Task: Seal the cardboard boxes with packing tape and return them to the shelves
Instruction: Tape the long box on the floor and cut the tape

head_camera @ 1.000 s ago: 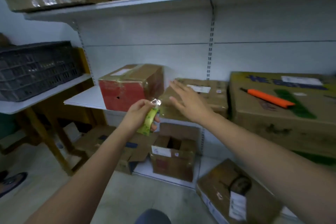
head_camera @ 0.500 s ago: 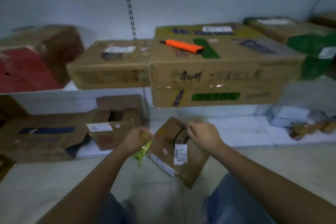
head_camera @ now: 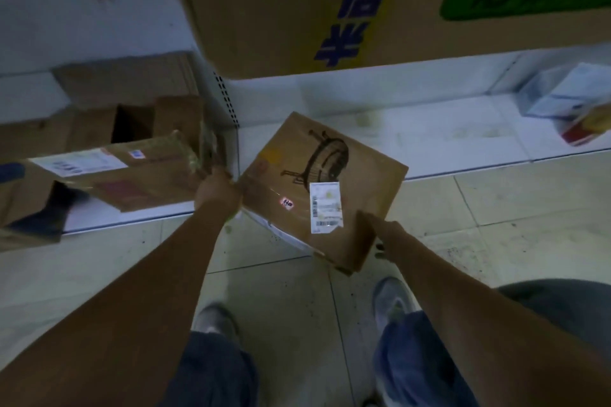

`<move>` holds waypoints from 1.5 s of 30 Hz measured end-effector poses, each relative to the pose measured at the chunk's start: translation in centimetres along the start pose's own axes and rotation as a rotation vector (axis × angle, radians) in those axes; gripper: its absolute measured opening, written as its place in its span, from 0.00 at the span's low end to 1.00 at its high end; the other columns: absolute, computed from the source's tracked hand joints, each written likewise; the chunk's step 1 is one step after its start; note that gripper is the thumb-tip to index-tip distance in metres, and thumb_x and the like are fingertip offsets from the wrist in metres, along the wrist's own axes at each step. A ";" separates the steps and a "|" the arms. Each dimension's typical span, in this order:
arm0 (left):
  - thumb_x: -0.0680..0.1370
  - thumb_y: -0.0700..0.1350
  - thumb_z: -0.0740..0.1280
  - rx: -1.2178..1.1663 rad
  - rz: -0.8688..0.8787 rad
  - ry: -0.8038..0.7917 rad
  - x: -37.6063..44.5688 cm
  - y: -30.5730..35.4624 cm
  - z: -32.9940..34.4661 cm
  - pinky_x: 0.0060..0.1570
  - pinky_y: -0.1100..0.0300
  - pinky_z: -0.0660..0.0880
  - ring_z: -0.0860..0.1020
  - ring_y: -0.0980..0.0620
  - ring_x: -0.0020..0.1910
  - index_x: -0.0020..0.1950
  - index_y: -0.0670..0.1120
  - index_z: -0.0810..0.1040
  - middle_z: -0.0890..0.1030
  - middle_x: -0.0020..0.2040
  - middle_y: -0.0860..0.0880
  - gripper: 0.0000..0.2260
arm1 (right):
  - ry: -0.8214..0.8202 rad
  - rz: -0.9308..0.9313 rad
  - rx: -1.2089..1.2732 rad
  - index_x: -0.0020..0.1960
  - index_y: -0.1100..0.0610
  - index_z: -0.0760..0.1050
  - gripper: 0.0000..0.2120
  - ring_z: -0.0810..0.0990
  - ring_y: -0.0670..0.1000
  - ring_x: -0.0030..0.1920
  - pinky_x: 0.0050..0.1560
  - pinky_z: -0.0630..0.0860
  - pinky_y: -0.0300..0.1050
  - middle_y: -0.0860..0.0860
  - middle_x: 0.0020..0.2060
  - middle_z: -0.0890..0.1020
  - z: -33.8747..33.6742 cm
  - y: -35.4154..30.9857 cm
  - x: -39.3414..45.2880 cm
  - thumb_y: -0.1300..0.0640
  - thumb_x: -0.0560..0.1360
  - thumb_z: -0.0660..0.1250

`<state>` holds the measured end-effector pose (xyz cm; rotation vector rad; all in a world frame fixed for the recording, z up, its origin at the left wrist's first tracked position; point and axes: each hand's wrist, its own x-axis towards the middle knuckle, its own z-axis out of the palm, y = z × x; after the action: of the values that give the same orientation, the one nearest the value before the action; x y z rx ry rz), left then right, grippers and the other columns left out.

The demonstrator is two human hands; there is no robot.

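I have the box [head_camera: 325,190] lifted, tilted over the floor [head_camera: 287,301] at the low shelf [head_camera: 439,139]. My left hand [head_camera: 216,193] grips its left corner; my right hand [head_camera: 385,235] clasps the near edge. I judge it not yet taped. Other boxes [head_camera: 132,172] crowd the shelves.

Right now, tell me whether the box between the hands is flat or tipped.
Tipped: the box leans from floor onto the shelf edge.

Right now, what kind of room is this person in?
Probably a storeroom or stockroom. Cardboard boxes sit on white shelves, the box between the hands carries a shipping label, and another labelled box lies open on the low shelf.
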<state>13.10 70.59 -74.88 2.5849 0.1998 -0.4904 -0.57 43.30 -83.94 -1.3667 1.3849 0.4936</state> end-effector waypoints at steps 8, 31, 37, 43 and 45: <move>0.82 0.52 0.63 -0.024 -0.066 -0.105 1.5 1.5 2.6 0.58 0.47 0.72 0.75 0.37 0.63 0.70 0.39 0.66 0.75 0.65 0.38 0.22 | 0.166 -0.348 0.091 0.65 0.60 0.75 0.17 0.79 0.60 0.54 0.60 0.77 0.56 0.56 0.51 0.80 -0.5 -0.7 1.3 0.53 0.80 0.63; 0.74 0.68 0.67 -0.352 -0.059 -0.019 -18.5 -1.6 2.5 0.54 0.51 0.77 0.79 0.46 0.50 0.60 0.48 0.70 0.78 0.52 0.49 0.28 | 0.014 -1.239 -0.993 0.65 0.48 0.77 0.18 0.82 0.54 0.51 0.52 0.80 0.49 0.51 0.53 0.82 -8.8 5.4 -15.1 0.62 0.79 0.62; 0.74 0.72 0.60 -0.584 -0.151 0.243 -19.3 -1.7 4.6 0.53 0.50 0.76 0.78 0.48 0.48 0.52 0.53 0.69 0.79 0.49 0.49 0.24 | -0.073 -1.204 -0.990 0.69 0.43 0.73 0.19 0.81 0.55 0.56 0.59 0.76 0.46 0.53 0.57 0.82 -7.6 6.6 -12.9 0.56 0.81 0.60; 0.70 0.50 0.76 -0.460 -0.158 0.170 -15.8 -2.6 3.2 0.49 0.50 0.80 0.80 0.46 0.48 0.53 0.50 0.69 0.78 0.47 0.47 0.20 | -0.058 -1.311 -1.072 0.72 0.47 0.71 0.25 0.80 0.56 0.57 0.52 0.81 0.48 0.53 0.63 0.79 -6.1 5.3 -11.9 0.62 0.77 0.67; 0.73 0.43 0.73 -0.352 -0.072 0.141 -15.9 -2.4 3.3 0.40 0.57 0.77 0.80 0.49 0.41 0.54 0.45 0.70 0.77 0.40 0.49 0.15 | -0.159 -1.226 -1.070 0.70 0.48 0.74 0.22 0.80 0.54 0.57 0.50 0.81 0.47 0.53 0.63 0.79 -5.9 4.7 -11.5 0.63 0.79 0.64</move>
<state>-3.14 70.25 -72.67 2.2726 0.3923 -0.2687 -9.79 44.55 -73.84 -2.5967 -0.1452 0.4543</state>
